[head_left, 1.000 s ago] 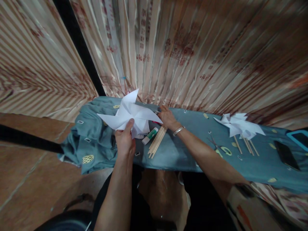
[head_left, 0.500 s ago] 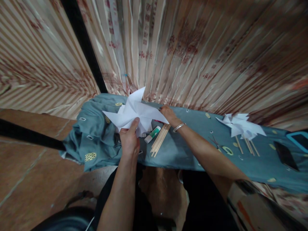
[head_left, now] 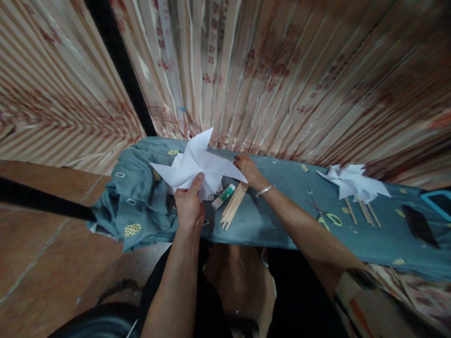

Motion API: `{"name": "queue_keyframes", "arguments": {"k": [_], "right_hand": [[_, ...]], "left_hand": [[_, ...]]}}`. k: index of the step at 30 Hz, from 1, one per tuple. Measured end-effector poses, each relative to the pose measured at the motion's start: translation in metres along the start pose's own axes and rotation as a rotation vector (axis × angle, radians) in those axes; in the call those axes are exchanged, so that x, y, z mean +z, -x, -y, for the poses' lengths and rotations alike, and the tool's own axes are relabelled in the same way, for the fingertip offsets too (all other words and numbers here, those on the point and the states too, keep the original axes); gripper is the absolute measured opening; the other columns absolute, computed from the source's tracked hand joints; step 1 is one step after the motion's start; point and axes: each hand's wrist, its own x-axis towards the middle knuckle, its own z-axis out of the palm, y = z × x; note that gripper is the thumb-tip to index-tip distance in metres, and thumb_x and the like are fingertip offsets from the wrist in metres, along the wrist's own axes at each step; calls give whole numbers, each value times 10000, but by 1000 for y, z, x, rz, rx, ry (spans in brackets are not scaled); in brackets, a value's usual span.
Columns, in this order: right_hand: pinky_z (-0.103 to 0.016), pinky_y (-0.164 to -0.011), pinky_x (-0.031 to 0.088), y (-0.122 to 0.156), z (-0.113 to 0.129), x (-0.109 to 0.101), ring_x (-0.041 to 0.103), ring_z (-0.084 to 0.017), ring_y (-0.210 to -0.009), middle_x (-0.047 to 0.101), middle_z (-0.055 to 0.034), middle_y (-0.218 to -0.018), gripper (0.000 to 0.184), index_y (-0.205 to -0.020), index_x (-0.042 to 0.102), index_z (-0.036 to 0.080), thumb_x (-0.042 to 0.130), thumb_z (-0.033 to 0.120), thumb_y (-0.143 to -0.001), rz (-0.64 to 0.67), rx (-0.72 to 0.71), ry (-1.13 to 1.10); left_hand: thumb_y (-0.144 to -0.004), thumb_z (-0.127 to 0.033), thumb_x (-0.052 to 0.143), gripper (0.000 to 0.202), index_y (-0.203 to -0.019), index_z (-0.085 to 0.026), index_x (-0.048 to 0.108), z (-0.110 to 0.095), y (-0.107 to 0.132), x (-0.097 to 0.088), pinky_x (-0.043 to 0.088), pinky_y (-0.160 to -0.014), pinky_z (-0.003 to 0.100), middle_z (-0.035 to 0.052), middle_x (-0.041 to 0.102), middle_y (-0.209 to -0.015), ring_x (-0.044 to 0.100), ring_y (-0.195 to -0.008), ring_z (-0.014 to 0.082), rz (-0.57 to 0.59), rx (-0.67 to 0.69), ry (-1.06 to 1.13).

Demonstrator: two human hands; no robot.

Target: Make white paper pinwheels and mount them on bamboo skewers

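A folded white paper pinwheel (head_left: 200, 162) is pinched in my left hand (head_left: 190, 202), the thumb lying on its front near the middle. My right hand (head_left: 248, 170), with a silver bangle at the wrist, is just past the pinwheel's right-hand point. Its fingers are closed together; a small thing shows at the fingertips, too small to name. Below the pinwheel lie a glue stick (head_left: 223, 196) with a green label and a bundle of thin wooden sticks (head_left: 234, 206), their upper ends partly covered by the paper. More white paper sits behind the pinwheel.
Finished-looking white pinwheels (head_left: 352, 182) on sticks lie at the right, beside green-handled scissors (head_left: 327, 218). Farther right are a black phone (head_left: 419, 225) and a blue-framed object (head_left: 439, 204). A grey-green cloth (head_left: 275, 220) covers the narrow table; a curtain (head_left: 232, 84) hangs behind.
The right hand has shifted very slightly at the pinwheel's right side, and a red bit beneath the paper no longer shows. The left hand and pinwheel stay in place.
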Motion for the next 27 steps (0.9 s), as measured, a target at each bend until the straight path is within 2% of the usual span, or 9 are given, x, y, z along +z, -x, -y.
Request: {"name": "queue_keyframes", "arguments": {"k": [3,5,7,10,13,15,21,27], "right_hand": [[-395,-1049,420,12,3,-7,559,-272,-1213,653,-156,-1213,170,-718,714,165,563,139,-792,-62,35,-17],[-396,-1029,437,30,2,-9,575,-261,-1203,641,-127,-1254,167,-702,705,177,565,179,-793,-163,107,-112],[-414,-1009,449,58,-3,-10,609,-259,-1161,659,-100,-1238,146,-691,701,194,585,224,-773,-281,196,-258],[-441,-1005,444,114,-19,-14,643,-280,-1109,663,-120,-1233,174,-705,708,195,603,322,-763,-346,299,-355],[-444,-995,450,165,-37,-21,643,-291,-1114,660,-135,-1239,202,-721,701,200,586,358,-775,-331,391,-297],[-437,-1007,445,186,-44,-25,624,-290,-1151,639,-141,-1277,197,-736,691,205,574,353,-794,-298,417,-218],[-435,-1060,413,204,-48,-26,578,-266,-1218,624,-151,-1299,176,-842,682,207,524,285,-855,-233,326,-120],[-425,-1011,452,207,-61,-32,639,-245,-1122,684,-91,-1192,171,-862,714,230,555,290,-837,-298,406,-325]], "left_hand": [[-508,-227,842,399,-880,-155,716,1,-1,-1,551,-852,327,52,760,-885,710,-876,208,8,6,-15],[-508,-224,840,400,-883,-155,717,2,-1,0,552,-849,323,54,761,-891,710,-872,206,11,21,-17],[-513,-214,836,391,-882,-156,720,3,-1,0,551,-854,316,54,762,-901,710,-881,204,22,39,-20],[-523,-202,828,348,-852,-155,725,7,2,3,550,-866,318,57,762,-898,708,-910,212,59,54,-49],[-538,-223,829,301,-809,-143,724,13,7,5,555,-860,332,64,760,-856,708,-907,224,89,26,-118],[-544,-246,833,278,-772,-137,717,19,10,6,560,-837,334,64,755,-825,709,-883,229,108,3,-177],[-580,-262,829,185,-689,-184,702,39,21,15,558,-847,316,33,745,-771,703,-890,221,188,26,-289],[-555,-229,834,211,-717,-195,703,54,30,28,554,-867,309,21,745,-810,696,-902,207,182,3,-333]]}}
